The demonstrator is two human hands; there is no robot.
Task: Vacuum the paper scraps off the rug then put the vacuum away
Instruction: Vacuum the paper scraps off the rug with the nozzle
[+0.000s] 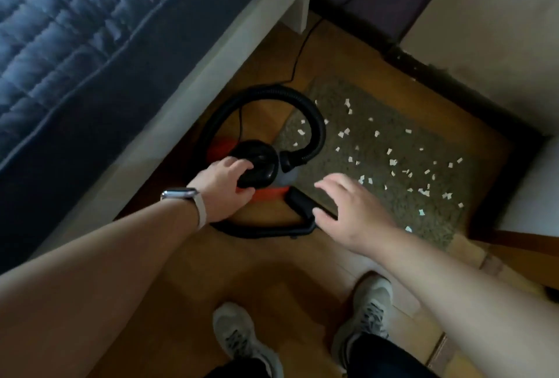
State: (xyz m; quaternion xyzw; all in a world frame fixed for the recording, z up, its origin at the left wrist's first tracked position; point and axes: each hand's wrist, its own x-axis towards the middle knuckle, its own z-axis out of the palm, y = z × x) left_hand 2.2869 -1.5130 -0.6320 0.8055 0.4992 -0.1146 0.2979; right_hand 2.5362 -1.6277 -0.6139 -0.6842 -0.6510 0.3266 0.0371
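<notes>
grasping vacuum point(263, 162), left grip point(222, 187) | right grip point(354, 211) released | hose point(317, 123) over rug point(393, 135) | bed point(90, 29) alongside

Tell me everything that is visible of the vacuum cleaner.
The vacuum cleaner is a small plastic-looking canister, red body and black top. Its ribbed black hose loops from the front over the rug edge and round to a black tube on the wooden floor. It stands between bed frame and rug. The left hand grips its top; the open right hand hovers over the tube.
</notes>
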